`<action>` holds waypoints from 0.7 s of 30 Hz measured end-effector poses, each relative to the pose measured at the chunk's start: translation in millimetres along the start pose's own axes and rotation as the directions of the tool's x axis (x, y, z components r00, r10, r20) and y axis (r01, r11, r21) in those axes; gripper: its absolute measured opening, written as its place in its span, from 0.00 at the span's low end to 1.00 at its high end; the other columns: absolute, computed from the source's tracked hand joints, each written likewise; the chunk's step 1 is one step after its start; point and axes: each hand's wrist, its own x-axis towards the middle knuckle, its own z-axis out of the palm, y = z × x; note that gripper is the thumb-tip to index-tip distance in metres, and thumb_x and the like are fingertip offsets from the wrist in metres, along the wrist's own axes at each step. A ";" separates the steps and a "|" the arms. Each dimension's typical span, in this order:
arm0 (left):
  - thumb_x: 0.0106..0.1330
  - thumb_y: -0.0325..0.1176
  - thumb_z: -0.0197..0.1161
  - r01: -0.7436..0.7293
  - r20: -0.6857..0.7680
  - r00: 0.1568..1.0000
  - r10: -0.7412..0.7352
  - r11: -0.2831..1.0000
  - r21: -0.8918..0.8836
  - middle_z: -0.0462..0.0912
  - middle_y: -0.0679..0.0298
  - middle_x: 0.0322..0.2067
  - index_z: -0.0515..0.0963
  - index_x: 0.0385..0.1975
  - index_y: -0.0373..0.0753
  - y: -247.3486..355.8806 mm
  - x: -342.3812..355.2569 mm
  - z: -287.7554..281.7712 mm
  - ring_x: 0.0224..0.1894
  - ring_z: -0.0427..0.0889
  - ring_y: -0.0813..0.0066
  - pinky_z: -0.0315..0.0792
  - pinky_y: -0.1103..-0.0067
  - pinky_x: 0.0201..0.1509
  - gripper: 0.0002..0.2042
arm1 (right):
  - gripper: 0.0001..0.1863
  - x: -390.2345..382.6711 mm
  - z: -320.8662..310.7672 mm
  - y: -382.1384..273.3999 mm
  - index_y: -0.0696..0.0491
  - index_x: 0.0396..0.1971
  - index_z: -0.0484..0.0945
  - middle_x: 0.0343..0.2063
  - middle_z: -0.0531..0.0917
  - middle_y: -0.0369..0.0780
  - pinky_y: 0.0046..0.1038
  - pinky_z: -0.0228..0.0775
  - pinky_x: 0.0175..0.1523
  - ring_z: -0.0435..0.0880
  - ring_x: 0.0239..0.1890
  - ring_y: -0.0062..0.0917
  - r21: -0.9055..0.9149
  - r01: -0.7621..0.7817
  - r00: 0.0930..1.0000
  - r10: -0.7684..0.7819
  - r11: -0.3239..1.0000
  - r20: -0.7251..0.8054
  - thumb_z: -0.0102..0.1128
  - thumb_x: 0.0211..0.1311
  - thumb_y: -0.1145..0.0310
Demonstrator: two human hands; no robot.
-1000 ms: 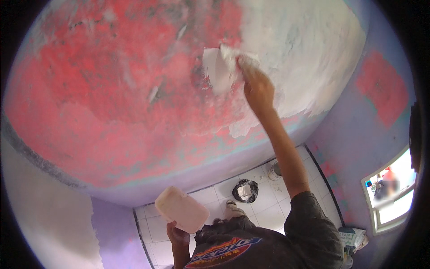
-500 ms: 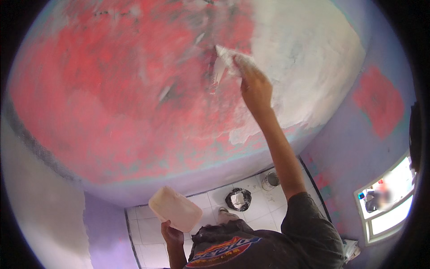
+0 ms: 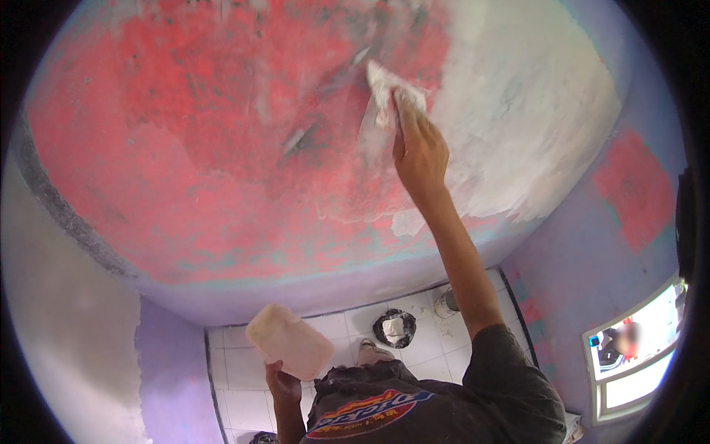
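My right hand [image 3: 421, 152] is raised to the wall, its fingers closed round a putty knife [image 3: 386, 87]. White filler coats the broad blade, which lies against or very close to the wall [image 3: 200, 96]. That wall is patchy red on the left, with a pale filled area [image 3: 525, 96] to the right of the blade. Low on the left, my left hand [image 3: 282, 383] grips a pale, rounded rectangular board or tub [image 3: 290, 342] by its lower edge. From this angle I cannot tell how deep it is.
On the white tiled floor [image 3: 244, 377] stand a black bag with white filler [image 3: 394, 328] and a bucket [image 3: 446, 303], close to the wall's foot. The right wall [image 3: 566, 259] has a window [image 3: 640, 348] with a person beyond it. A dark object [image 3: 263, 438] shows at the bottom edge.
My right hand has moved the putty knife a little left across the red wall. The left hand still holds the pale board or tub. The whole view has shifted slightly.
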 end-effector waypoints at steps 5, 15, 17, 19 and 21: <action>0.53 0.40 0.62 -0.008 0.037 0.999 0.008 1.000 -0.006 0.70 0.58 0.57 0.61 0.63 0.38 -7.7 7.0 0.5 0.61 0.68 0.58 0.63 0.62 0.64 0.35 | 0.26 -155.9 56.2 -17.9 0.56 0.57 0.72 0.44 0.83 0.47 0.36 0.76 0.43 0.84 0.41 0.37 -0.033 0.072 0.885 -0.049 0.997 0.463 0.52 0.54 0.77; 0.54 0.39 0.60 0.002 0.024 1.000 -0.002 1.000 -0.023 0.72 0.57 0.56 0.61 0.63 0.37 0.2 -9.3 -9.2 0.60 0.70 0.57 0.63 0.61 0.64 0.34 | 0.26 -1.1 -20.6 -10.2 0.54 0.60 0.70 0.53 0.80 0.42 0.32 0.76 0.45 0.83 0.46 0.34 -0.066 -0.081 0.988 0.089 0.995 0.125 0.49 0.59 0.80; 0.54 0.39 0.60 0.021 0.059 0.998 -0.020 0.999 -0.024 0.72 0.57 0.55 0.62 0.63 0.37 -3.8 -2.2 -13.8 0.60 0.70 0.57 0.63 0.61 0.64 0.34 | 0.26 2.7 -5.2 10.6 0.56 0.59 0.70 0.53 0.79 0.45 0.35 0.74 0.49 0.82 0.48 0.36 -0.049 -0.084 0.996 0.084 0.995 0.000 0.49 0.58 0.80; 0.54 0.39 0.60 0.027 0.064 0.998 -0.023 0.998 -0.053 0.72 0.57 0.55 0.62 0.62 0.37 -6.9 -0.7 -6.0 0.60 0.70 0.58 0.64 0.61 0.63 0.34 | 0.22 -55.5 24.7 -4.3 0.58 0.56 0.70 0.40 0.82 0.48 0.40 0.74 0.47 0.82 0.43 0.42 -0.071 -0.134 0.953 0.148 0.988 0.263 0.48 0.60 0.75; 0.53 0.39 0.60 0.048 0.066 0.997 -0.044 0.997 -0.061 0.72 0.58 0.55 0.63 0.62 0.37 -6.6 4.8 0.4 0.59 0.71 0.58 0.64 0.61 0.63 0.33 | 0.24 -149.4 52.8 -26.1 0.58 0.57 0.70 0.41 0.81 0.50 0.41 0.75 0.47 0.82 0.43 0.41 -0.008 0.058 0.953 -0.053 0.998 0.299 0.49 0.58 0.75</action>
